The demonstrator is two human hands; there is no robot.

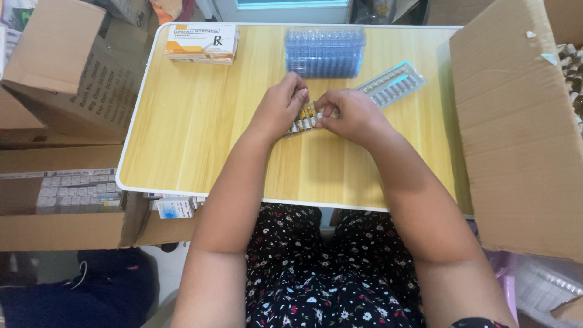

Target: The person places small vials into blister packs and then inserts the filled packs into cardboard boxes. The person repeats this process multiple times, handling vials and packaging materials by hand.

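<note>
Dark floral-print fabric (316, 273) covers the person's lap at the bottom of the view, and both bare forearms reach up from it onto the pale wooden counter with a white rim (194, 127). At the counter's near left edge, an open brown cardboard box (67, 206) holds rows of small packed cartons.

Mid-counter, the left hand (279, 108) and right hand (351, 115) meet over a clear plastic tray of small amber glass ampoules (305, 118). The tray lies flat on the counter directly between the two hands. Left fingers (299, 91) curl down over its left end, closed onto it; right fingers (325, 109) pinch narrow at its right end, touching the ampoules there.

Just beyond the right hand lies a second clear plastic tray (393, 82), angled on the counter. Farther back stands a stack of bluish clear plastic trays (325, 51), and at the far left corner a white and orange flat medicine carton (201, 41). A large brown cardboard flap (516, 127) rises along the right side.
</note>
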